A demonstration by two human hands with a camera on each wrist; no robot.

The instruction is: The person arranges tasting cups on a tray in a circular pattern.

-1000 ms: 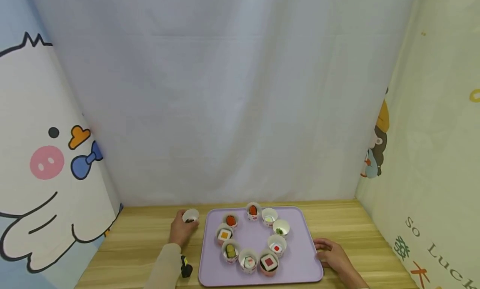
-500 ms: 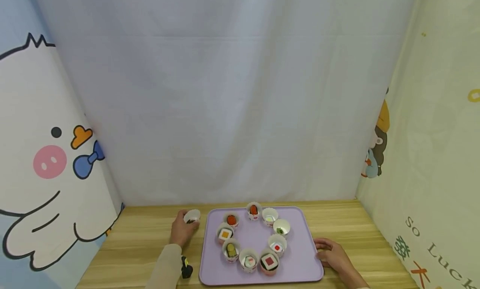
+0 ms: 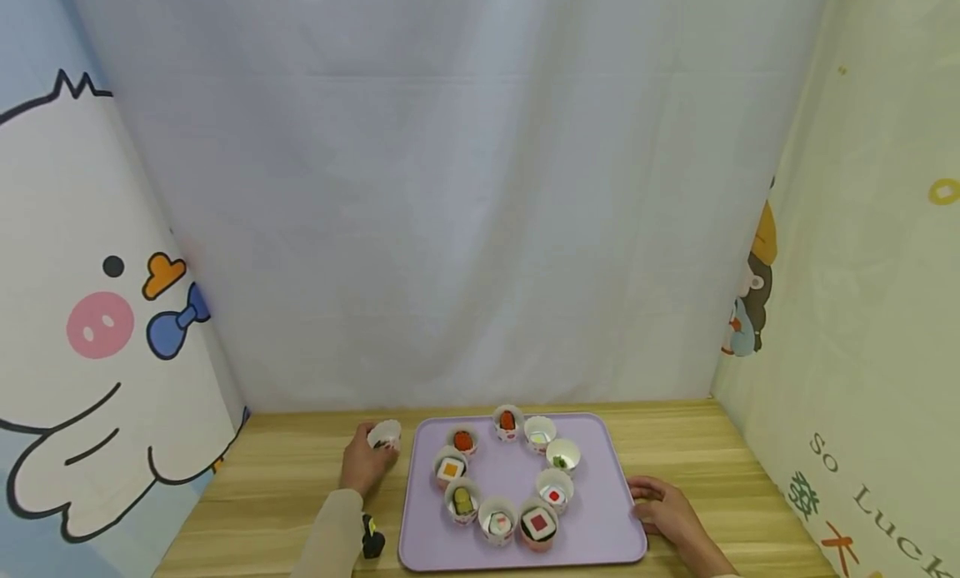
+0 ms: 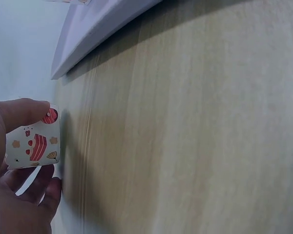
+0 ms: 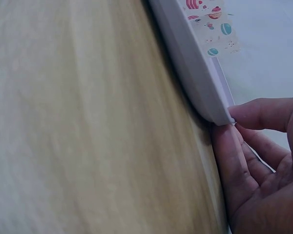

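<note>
My left hand (image 3: 366, 461) grips a small white paper baking cup (image 3: 386, 435) on the table, left of the lilac tray (image 3: 600, 528). Dark bits show inside the cup. Seen from the left wrist, the cup (image 4: 34, 144) has a printed cake pattern, with the thumb on one side and curled fingers on the other. At the tray's right edge, my right hand (image 3: 663, 511) pinches the rim; the right wrist view puts the thumb against the rim (image 5: 219, 105) and the other fingers curled close under it.
Several paper cups stand in a ring on the tray, among them ones with a pickle-like green piece (image 3: 462, 500), red toppings (image 3: 462, 440) and a white square (image 3: 537, 525). A white curtain (image 3: 480, 228) hangs behind the wooden table (image 3: 705, 436).
Both hands keep their grips, and the cup and tray stay in place. The head view has shifted very slightly.
</note>
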